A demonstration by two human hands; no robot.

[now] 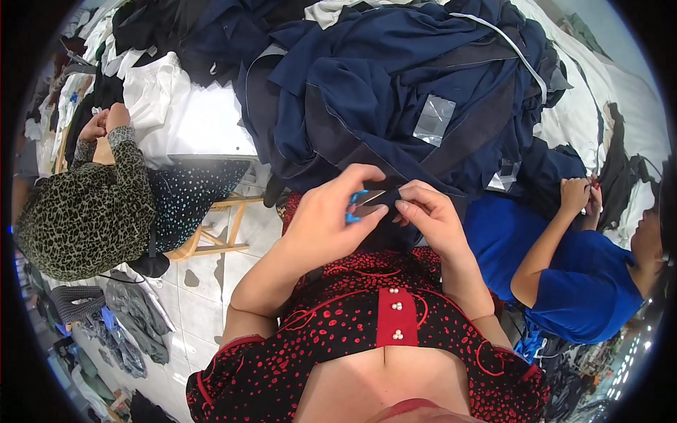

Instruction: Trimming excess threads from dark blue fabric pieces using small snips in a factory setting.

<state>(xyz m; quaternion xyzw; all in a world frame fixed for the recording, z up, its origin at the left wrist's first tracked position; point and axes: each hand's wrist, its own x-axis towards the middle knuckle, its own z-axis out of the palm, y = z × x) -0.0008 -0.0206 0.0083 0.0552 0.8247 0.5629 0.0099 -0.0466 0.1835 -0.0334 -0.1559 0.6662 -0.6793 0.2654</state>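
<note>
Against heaped navy cloth (pixel 395 92), hands pinching, blue-handled metal snips (pixel 363 204)

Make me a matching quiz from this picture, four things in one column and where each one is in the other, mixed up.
Things:
1. blue-handled snips
2. navy garment pile
3. person in a blue shirt
4. wooden stool

Places:
A. heaped on the table ahead of the hands
B. at the wearer's right side
C. in the left hand, beside the right hand
D. on the tiled floor at the left, next to the person in the leopard-print top

Pairs: 1-C, 2-A, 3-B, 4-D
</note>
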